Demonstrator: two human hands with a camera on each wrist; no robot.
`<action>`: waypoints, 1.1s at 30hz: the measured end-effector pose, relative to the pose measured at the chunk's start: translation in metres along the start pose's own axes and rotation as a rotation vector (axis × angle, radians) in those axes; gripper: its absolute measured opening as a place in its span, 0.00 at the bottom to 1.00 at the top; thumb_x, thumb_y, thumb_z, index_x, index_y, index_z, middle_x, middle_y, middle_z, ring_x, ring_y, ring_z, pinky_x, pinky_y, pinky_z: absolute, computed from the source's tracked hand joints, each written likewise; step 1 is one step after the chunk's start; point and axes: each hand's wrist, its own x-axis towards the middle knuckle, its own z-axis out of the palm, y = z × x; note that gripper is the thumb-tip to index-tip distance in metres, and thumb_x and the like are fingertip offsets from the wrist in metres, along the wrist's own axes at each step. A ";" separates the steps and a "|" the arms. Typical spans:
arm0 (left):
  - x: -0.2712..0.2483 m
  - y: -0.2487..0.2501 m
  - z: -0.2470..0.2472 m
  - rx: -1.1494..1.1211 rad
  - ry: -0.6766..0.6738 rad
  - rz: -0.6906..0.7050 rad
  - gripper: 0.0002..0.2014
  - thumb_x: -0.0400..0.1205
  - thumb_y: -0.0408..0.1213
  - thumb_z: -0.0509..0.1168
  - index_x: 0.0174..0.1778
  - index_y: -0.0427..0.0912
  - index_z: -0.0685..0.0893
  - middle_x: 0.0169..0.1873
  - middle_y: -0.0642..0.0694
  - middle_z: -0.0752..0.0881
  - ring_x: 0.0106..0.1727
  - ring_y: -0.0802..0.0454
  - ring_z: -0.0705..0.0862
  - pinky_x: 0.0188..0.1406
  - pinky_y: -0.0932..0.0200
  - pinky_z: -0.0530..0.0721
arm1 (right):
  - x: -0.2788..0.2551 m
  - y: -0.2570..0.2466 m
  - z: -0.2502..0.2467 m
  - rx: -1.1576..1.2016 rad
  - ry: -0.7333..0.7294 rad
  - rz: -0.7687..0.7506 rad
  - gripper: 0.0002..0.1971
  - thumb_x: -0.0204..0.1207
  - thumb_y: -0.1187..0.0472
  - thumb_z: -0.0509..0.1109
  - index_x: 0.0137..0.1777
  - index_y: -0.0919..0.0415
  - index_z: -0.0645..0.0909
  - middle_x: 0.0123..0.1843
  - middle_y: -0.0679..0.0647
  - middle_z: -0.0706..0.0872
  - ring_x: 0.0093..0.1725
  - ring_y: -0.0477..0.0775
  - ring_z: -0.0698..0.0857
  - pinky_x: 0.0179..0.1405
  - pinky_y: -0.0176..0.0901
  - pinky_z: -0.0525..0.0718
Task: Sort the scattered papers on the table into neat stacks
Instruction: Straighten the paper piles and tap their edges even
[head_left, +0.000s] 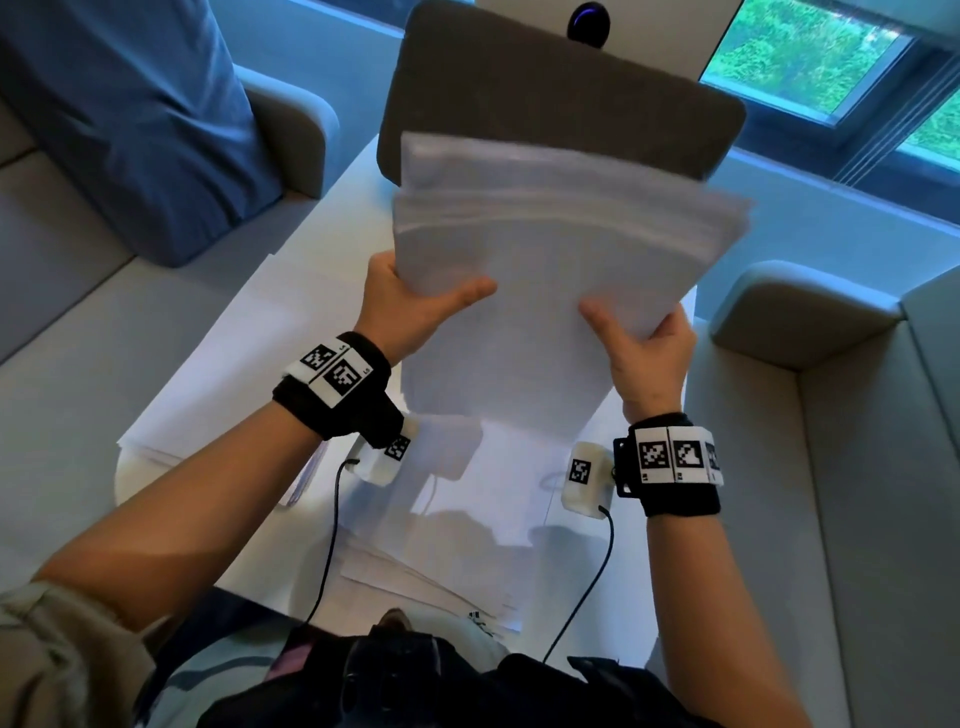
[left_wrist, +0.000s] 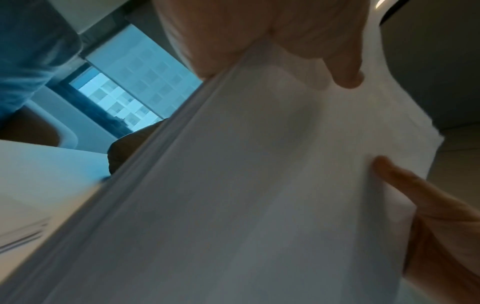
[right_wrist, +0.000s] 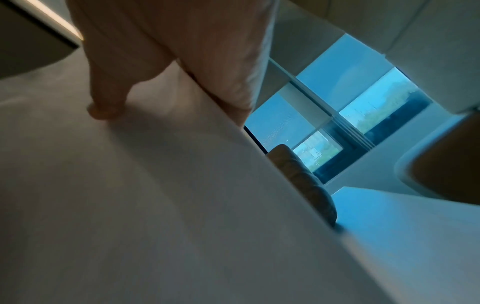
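The left hand (head_left: 410, 306) and right hand (head_left: 644, 348) each pinch a near corner of a thick paper stack (head_left: 561, 244), thumbs on top, holding it at frame centre above the white table (head_left: 358, 187). More papers (head_left: 431, 566) lie fanned at lower centre. A grey cushion (head_left: 545, 88) stands behind.

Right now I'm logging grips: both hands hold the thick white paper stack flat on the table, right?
Not flat on the table. The left hand and right hand hold the thick white paper stack lifted above the white table, as the head view shows.
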 end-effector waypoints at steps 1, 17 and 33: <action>0.001 -0.001 0.000 0.002 0.000 -0.005 0.16 0.64 0.31 0.81 0.43 0.46 0.86 0.35 0.62 0.89 0.38 0.67 0.87 0.44 0.63 0.87 | -0.003 0.001 0.000 -0.012 0.001 0.005 0.20 0.62 0.66 0.84 0.50 0.50 0.81 0.48 0.44 0.88 0.47 0.39 0.88 0.48 0.37 0.85; 0.008 0.001 -0.008 0.138 -0.051 0.476 0.17 0.75 0.34 0.73 0.56 0.33 0.78 0.53 0.35 0.84 0.56 0.43 0.84 0.59 0.52 0.81 | -0.017 -0.016 0.003 -0.070 0.131 -0.467 0.13 0.75 0.59 0.72 0.55 0.64 0.77 0.48 0.60 0.87 0.50 0.52 0.85 0.55 0.49 0.82; 0.006 0.016 -0.002 -0.029 -0.071 0.043 0.12 0.68 0.34 0.79 0.37 0.50 0.82 0.28 0.68 0.86 0.33 0.69 0.85 0.35 0.71 0.84 | -0.014 -0.019 -0.004 0.098 0.081 -0.056 0.11 0.63 0.64 0.83 0.36 0.49 0.85 0.33 0.36 0.89 0.37 0.37 0.87 0.42 0.37 0.87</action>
